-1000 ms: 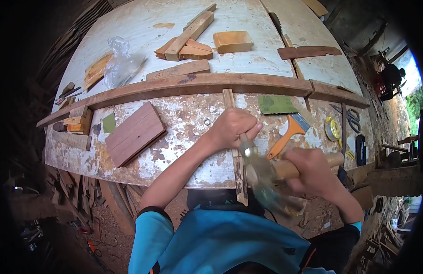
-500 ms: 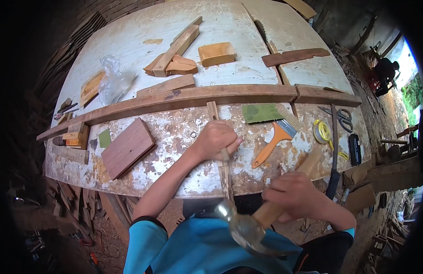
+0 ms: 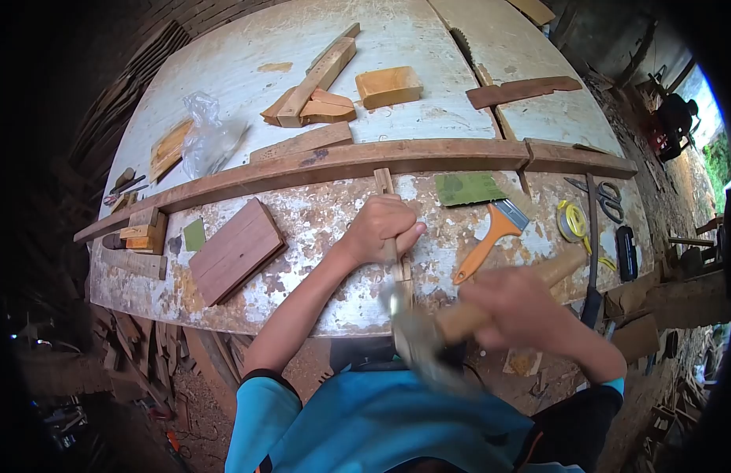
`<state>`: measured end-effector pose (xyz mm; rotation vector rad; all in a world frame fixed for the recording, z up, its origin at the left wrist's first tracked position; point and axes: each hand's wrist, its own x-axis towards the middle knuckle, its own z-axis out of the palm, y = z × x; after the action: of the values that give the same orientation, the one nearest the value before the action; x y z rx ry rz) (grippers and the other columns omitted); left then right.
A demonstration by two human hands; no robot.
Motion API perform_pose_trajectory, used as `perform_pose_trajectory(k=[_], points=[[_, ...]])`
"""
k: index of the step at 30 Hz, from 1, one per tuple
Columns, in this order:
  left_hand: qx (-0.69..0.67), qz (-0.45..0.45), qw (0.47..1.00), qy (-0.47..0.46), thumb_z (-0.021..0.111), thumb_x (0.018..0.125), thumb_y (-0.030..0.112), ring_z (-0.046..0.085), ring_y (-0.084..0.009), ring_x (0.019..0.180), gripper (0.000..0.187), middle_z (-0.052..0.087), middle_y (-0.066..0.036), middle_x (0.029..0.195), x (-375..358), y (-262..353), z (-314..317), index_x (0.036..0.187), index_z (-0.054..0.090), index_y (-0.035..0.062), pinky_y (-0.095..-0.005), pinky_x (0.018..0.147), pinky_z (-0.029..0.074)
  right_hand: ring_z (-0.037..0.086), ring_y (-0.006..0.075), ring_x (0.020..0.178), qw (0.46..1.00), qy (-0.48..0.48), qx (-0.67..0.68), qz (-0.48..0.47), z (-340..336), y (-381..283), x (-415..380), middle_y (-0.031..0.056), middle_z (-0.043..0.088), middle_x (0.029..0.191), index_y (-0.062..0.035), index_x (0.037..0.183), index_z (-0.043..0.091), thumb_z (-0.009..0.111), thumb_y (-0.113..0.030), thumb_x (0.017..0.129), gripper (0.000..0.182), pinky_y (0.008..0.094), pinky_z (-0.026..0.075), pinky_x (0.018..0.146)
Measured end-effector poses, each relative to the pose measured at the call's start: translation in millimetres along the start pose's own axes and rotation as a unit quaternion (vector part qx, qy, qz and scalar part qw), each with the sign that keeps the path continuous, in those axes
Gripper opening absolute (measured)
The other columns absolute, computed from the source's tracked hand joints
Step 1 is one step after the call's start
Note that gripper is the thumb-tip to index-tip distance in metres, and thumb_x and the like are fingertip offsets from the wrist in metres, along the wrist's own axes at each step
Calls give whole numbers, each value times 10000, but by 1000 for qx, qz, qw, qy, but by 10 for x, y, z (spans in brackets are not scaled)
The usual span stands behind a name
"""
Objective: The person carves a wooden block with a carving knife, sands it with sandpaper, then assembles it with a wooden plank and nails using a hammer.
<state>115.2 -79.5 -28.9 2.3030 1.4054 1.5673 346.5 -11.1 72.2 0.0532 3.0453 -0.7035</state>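
Observation:
My left hand [image 3: 381, 229] is closed around a slim wooden-coloured rod [image 3: 391, 251], whose far part is hidden by the fingers. Under this hand a narrow wooden strip [image 3: 383, 181] runs from the long beam [image 3: 334, 162] towards the bench's front edge. Closed on the wooden handle of a hammer [image 3: 460, 320], my right hand [image 3: 511, 307] is blurred by motion. The blurred metal hammer head is close to the near end of the rod; whether they touch I cannot tell.
A reddish board [image 3: 238, 251] lies left of my left hand. To the right are an orange brush [image 3: 485, 246], green sandpaper [image 3: 468, 189], a yellow tape measure [image 3: 572, 221], scissors [image 3: 610, 203] and a long dark tool [image 3: 593, 268]. A saw blade [image 3: 462, 46] protrudes farther back.
The hammer has moved up towards my left hand, its head now nearer the rod. My left hand keeps its hold. The whole view has shifted slightly.

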Motion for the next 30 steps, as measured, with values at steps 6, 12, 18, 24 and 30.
perform_pose_trajectory(k=[6,12,18,24,30], points=[[6,-9,1000,-8,578,751,49,397,-277,418,316,373,-104,471,29,-48,-42,518,365,42,-381,451,335,601,319,647,994,-28,75,-74,-71,-345,-141,90,549,712,-107,907,512,682,-226,590,378,423,474,545],[10,2,1000,-11,575,768,79,405,-287,426,334,379,-110,465,52,-75,-29,511,366,40,-389,455,338,588,314,655,999,10,15,36,47,-182,61,103,549,703,-97,896,537,632,-185,621,304,418,465,559],[6,-38,999,11,574,780,99,418,-293,433,339,388,-115,464,36,-91,-63,503,391,33,-396,461,346,589,324,608,997,-2,20,-72,-165,-394,26,107,558,699,-80,883,526,677,-176,579,353,426,460,532],[4,-54,998,14,574,786,98,430,-298,434,331,397,-135,471,65,-109,-102,514,404,14,-404,468,354,586,324,635,999,45,28,12,78,-156,154,91,542,696,-92,875,524,685,-193,571,358,437,463,543],[17,-49,999,6,577,789,110,435,-297,438,341,403,-131,469,41,-152,-78,508,406,18,-402,468,357,569,331,598,996,74,-52,17,53,-131,296,107,540,657,-77,820,522,662,-173,581,293,439,443,530]])
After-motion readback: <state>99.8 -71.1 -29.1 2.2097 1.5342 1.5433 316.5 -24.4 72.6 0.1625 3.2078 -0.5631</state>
